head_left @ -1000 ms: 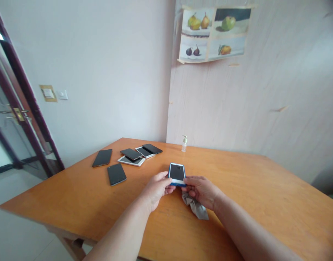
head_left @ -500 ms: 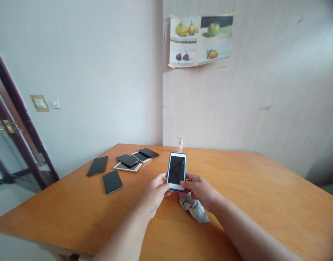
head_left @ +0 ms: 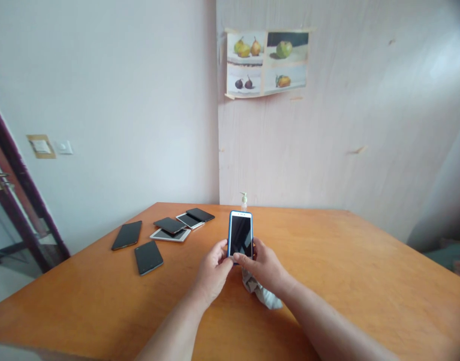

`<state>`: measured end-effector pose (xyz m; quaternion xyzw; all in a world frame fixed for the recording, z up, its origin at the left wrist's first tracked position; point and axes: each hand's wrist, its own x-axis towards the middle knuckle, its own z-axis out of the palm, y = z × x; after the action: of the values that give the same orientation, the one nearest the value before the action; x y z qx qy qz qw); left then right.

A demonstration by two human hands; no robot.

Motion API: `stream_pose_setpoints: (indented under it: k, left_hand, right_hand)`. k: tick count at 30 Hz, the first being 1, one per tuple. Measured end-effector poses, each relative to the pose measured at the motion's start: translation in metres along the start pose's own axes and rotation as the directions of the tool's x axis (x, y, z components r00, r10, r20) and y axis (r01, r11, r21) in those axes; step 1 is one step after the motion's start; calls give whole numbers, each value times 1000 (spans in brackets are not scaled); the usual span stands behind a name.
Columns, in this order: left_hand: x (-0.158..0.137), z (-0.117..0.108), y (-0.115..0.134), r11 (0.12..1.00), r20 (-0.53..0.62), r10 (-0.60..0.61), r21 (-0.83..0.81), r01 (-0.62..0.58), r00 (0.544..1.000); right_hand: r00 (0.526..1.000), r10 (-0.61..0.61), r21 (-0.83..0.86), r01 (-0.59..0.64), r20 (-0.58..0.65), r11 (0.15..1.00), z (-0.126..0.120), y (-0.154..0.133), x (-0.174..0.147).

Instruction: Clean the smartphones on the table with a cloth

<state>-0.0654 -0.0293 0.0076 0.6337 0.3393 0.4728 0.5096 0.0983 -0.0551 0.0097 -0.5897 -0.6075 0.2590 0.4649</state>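
Observation:
A white-fronted smartphone (head_left: pixel 240 234) in a blue case is held upright above the table, its dark screen towards me. My left hand (head_left: pixel 214 268) grips its lower left side, the thumb by the bottom corner. My right hand (head_left: pixel 265 265) holds the lower right side, with its thumb across the bottom of the phone's front. Below the phone, a crumpled grey cloth (head_left: pixel 266 297) hangs or lies near my right hand; its upper part is hidden. Behind the phone stands a clear pump bottle (head_left: pixel 244 200), mostly covered.
On the left of the wooden table (head_left: pixel 327 255) lie several devices: a black tablet (head_left: pixel 127 235), a dark one (head_left: pixel 149 257) nearer me, and an overlapping group with a white-framed tablet (head_left: pixel 177 235). A wall with fruit pictures (head_left: pixel 267 62) rises behind the table.
My right thumb has moved left across the phone's bottom edge. The phone is still in both hands. The whole view has shifted slightly, with the scene moving left.

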Motion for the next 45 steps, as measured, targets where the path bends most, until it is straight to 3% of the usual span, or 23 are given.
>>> stream_pose_setpoints:
  k: [5, 10, 17, 25, 30, 34, 39, 45]
  left_hand:
    - [0, -2, 4, 995, 28, -30, -98, 32, 999]
    - [1, -9, 4, 973, 4, -140, -183, 139, 990]
    - [0, -8, 5, 980, 38, -148, -131, 151, 988]
    - [0, -5, 6, 994, 104, -104, -18, 106, 989]
    - [-2, -4, 12, 998, 113, -60, 21, 58, 992]
    - [-4, -4, 7, 996, 146, -86, 45, 80, 986]
    - [-3, -5, -2, 983, 117, -160, 112, 147, 980]
    - [1, -3, -5, 974, 134, -202, 128, 186, 970]
  right_hand:
    - [999, 3, -183, -12, -49, 983, -4, -8, -1]
    - [1000, 5, -204, -4, 5, 979, -3, -20, -4]
    - [985, 141, -392, -93, 96, 915, -11, -36, -5]
    - [989, 123, -588, -54, 78, 807, -5, -45, -4]
    - [998, 44, -553, -19, 33, 833, -7, -41, 0]
    - [998, 68, -508, -60, -2, 859, -28, -25, 8]
    - [977, 180, -405, -212, -116, 890, -74, 19, 19]
    - [906, 265, -463, -400, -330, 791, -151, 72, 29]
